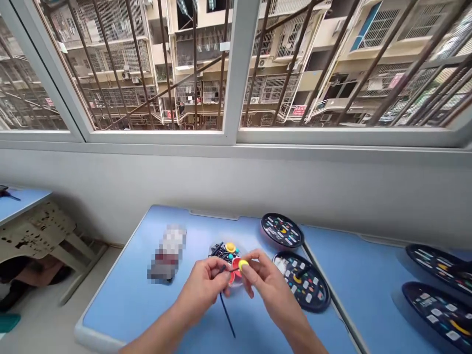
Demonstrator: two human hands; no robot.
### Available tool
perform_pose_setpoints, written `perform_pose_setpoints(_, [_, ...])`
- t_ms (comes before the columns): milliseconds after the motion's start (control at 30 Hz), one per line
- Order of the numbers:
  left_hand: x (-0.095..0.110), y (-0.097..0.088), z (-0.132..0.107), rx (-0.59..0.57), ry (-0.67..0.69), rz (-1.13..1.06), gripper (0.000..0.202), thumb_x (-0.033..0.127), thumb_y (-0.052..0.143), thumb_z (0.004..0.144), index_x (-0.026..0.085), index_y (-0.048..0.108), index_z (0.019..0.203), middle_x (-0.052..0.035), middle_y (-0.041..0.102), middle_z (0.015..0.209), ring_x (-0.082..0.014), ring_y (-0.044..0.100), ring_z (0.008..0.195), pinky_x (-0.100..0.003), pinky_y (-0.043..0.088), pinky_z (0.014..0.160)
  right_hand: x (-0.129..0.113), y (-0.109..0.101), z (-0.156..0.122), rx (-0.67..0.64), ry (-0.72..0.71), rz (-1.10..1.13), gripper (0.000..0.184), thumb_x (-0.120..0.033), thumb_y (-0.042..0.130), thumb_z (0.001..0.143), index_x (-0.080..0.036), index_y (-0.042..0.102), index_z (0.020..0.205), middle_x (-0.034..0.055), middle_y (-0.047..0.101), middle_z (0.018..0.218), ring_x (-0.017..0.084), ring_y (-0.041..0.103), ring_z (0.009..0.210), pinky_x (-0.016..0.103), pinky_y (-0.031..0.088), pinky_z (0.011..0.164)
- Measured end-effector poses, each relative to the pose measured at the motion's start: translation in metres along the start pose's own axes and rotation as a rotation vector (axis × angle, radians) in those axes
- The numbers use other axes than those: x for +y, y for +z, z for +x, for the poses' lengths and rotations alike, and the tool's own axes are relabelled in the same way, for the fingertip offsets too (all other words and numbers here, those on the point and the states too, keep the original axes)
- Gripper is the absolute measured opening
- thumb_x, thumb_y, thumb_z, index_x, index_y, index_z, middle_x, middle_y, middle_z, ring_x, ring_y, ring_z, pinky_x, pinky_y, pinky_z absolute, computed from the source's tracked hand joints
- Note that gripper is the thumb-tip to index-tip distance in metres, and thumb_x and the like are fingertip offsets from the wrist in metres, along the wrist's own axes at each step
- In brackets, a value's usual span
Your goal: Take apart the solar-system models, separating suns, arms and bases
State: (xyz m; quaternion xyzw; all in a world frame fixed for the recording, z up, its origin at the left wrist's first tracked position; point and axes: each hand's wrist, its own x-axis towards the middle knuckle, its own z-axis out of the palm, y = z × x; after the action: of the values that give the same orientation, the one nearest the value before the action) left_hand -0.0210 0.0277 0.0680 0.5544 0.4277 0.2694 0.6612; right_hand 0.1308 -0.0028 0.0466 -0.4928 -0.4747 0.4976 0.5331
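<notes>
Both my hands are raised over the blue table (125, 309) near its middle. My left hand (201, 290) grips a thin dark rod (227, 317), whose lower end points down toward the tabletop. My right hand (263, 280) pinches a small yellow knob (243, 265) against a red round piece (236, 272), and my fingers hide part of that piece. Just beyond my fingers lies a cluster of black plastic parts (220, 251) with a yellow knob (230, 247) and small teal pieces.
Two round black trays (282, 230) (317, 295) of small coloured pieces lie to the right of my hands, and two more (416, 253) (440, 314) lie on a second blue table. A pixelated object (167, 253) stands to the left. A barred window runs behind.
</notes>
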Motion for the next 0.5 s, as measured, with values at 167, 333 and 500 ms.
perform_pose_setpoints(167, [-0.004,0.001,-0.016,-0.078,0.086,0.190,0.029,0.038,0.047,0.077,0.016,0.047,0.059,0.0055,0.040,0.045,-0.0070,0.033,0.046,-0.020,0.026,0.047,-0.005,0.011,-0.020,-0.140,0.147,-0.002,0.027,-0.046,0.057,0.074,-0.021,0.046,0.080,-0.0095,0.042,0.048,0.007,0.039,0.042,0.019,0.033,0.041])
perform_pose_setpoints(333, [-0.010,-0.010,-0.022,-0.053,0.071,0.296,0.023,0.032,0.045,0.078,0.017,0.043,0.060,0.0072,0.029,0.050,-0.0072,0.027,0.048,-0.020,0.023,0.047,-0.004,-0.007,-0.037,0.050,0.170,0.020,0.026,-0.045,0.056,0.074,-0.021,0.047,0.073,-0.0111,0.035,0.041,0.005,0.028,0.034,0.018,0.023,0.036])
perform_pose_setpoints(500, [-0.003,-0.023,0.014,0.189,0.232,0.761,0.027,0.028,0.036,0.085,0.018,0.047,0.063,0.0041,0.037,0.055,-0.0102,0.034,0.054,-0.022,0.025,0.053,-0.012,-0.023,-0.021,0.254,-0.037,-0.267,0.021,-0.041,0.056,0.075,-0.022,0.051,0.083,-0.0076,0.044,0.050,0.009,0.040,0.045,0.021,0.033,0.045])
